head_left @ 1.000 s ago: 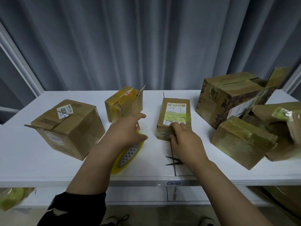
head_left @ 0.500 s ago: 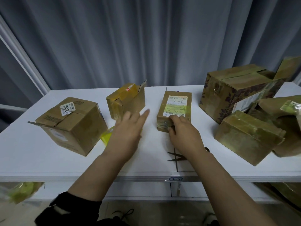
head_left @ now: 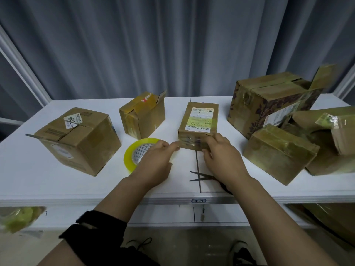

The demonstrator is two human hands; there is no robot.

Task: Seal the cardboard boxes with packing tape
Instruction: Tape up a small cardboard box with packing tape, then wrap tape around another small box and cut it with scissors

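Small box, tape roll beside, scissors nr

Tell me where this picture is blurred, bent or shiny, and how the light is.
Head view: dim, even light, faint shadows on the table; the wide lens slants the white side frames; tape on the big box shines; the yellowish bundle at lower left and the raised flap at upper right are smeared; the small box and tape roll are sharp.
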